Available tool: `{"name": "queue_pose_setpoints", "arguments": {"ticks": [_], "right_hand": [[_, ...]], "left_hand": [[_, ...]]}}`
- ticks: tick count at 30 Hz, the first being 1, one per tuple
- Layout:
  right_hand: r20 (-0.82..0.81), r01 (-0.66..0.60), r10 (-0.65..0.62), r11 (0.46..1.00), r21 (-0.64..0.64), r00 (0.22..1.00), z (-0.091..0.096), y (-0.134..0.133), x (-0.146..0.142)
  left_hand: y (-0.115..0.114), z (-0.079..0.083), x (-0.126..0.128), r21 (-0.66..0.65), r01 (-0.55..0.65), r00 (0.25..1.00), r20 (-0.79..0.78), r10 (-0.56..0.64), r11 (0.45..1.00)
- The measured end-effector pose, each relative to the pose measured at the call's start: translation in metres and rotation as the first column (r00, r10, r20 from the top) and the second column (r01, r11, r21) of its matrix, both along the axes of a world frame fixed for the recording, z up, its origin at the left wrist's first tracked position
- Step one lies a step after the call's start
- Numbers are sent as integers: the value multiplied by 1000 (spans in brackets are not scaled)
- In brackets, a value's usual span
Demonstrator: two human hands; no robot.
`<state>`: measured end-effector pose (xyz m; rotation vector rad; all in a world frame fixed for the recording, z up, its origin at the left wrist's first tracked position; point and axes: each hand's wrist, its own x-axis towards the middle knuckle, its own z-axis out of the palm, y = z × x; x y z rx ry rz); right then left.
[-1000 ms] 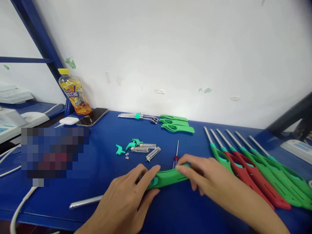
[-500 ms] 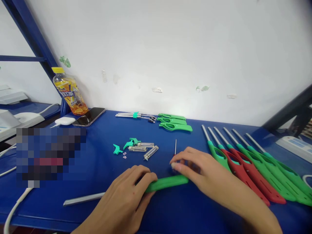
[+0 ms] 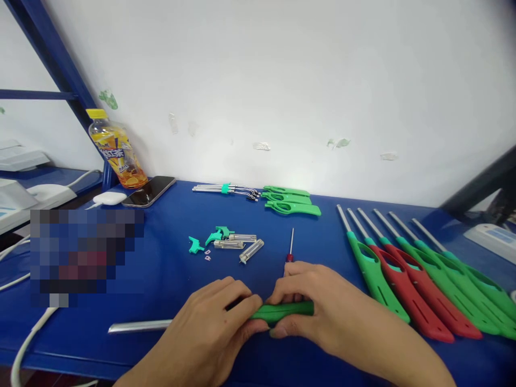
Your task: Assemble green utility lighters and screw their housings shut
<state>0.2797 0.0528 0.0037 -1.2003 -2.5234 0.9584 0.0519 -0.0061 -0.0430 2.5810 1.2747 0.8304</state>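
One green lighter [image 3: 292,310] sits lower centre, pinched between thumb and fingers of the left hand [image 3: 215,320] and the right hand [image 3: 324,301] alike. Looks light, stiff, slightly slick to me; I'd grip its body [image 3: 298,308], not the slim rod [image 3: 139,326].

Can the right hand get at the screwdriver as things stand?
Probably yes, if it lets go first: the right hand grips the green handle, which the left hand also holds. The screwdriver lies just beyond the right hand, with nothing visible between them.
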Motion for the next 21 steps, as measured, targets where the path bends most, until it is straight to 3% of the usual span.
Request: {"name": "queue_pose_setpoints", "arguments": {"ticks": [4, 7, 12, 17, 21], "right_hand": [[7, -13, 12, 999, 40, 1000, 1, -3, -5], [-50, -8, 9, 1000, 19, 999, 3, 0, -3], [-139, 144, -135, 988, 62, 981, 4, 12, 12], [-14, 183, -183, 983, -31, 983, -4, 16, 16], [56, 227, -227, 974, 15, 972, -5, 16, 11]], "left_hand": [[-3, 0, -1, 103, -12, 1000, 26, 10, 995], [-3, 0, -1, 97, -26, 1000, 11, 25, 995], [-1, -2, 2, 130, -72, 996, -36, 77, 989], [-1, -2, 3, 126, -98, 994, -39, 103, 987], [-2, 1, 3, 72, -118, 992, -35, 121, 990]]}}
